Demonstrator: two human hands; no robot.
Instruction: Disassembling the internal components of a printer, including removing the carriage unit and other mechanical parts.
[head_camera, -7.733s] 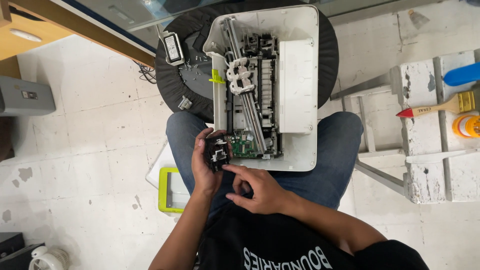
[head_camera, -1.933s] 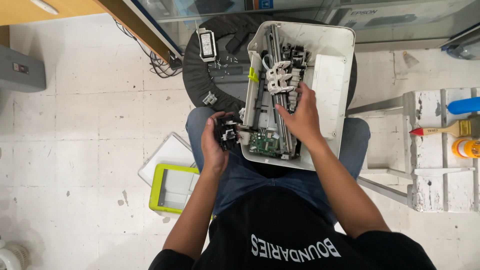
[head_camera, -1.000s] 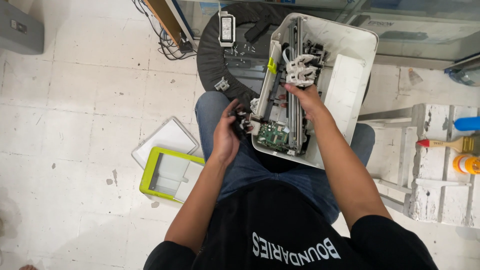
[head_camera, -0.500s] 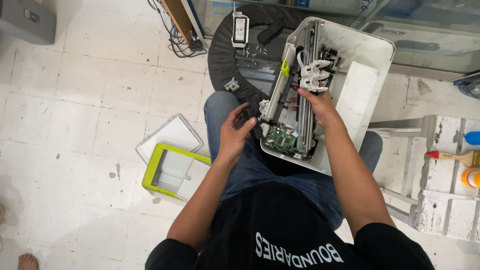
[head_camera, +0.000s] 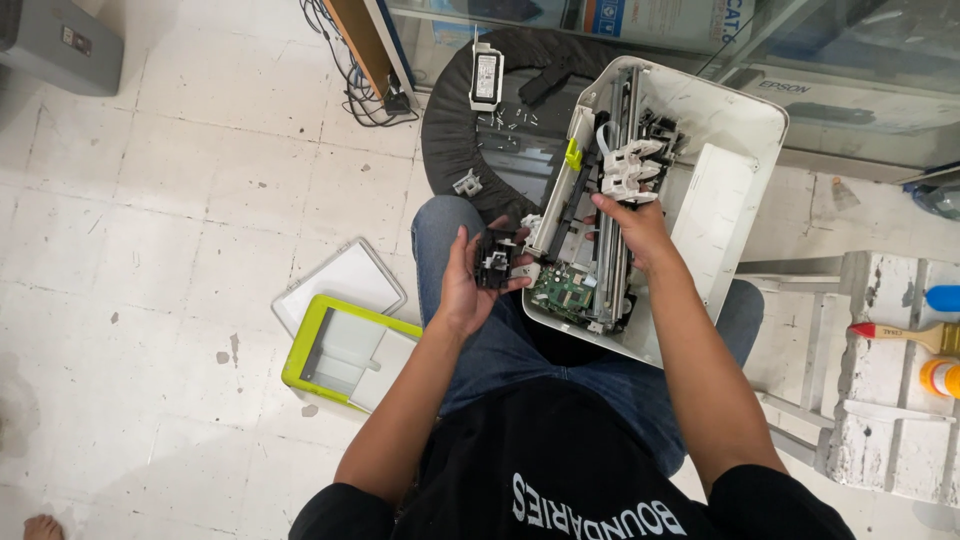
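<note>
An opened white printer chassis (head_camera: 735, 190) rests on my lap, its metal rails and green circuit board (head_camera: 562, 290) exposed. My left hand (head_camera: 470, 280) holds a small black carriage part (head_camera: 494, 262) just left of the chassis. My right hand (head_camera: 632, 222) reaches inside the printer, fingers on the white ink tube assembly (head_camera: 628, 170) by the rails. A yellow-green clip (head_camera: 573, 154) sits on the left rail.
A round black stool top (head_camera: 460, 120) beyond the printer carries screws and a small white adapter (head_camera: 486, 76). A green-framed scanner lid (head_camera: 345, 355) and a white panel (head_camera: 340, 282) lie on the tiled floor at left. A paint-stained white stool (head_camera: 880, 380) with a brush stands at right.
My right hand went from my lap into the printer onto the tube assembly. My left hand kept the black part. The view shifted, so the printer now appears further right.
</note>
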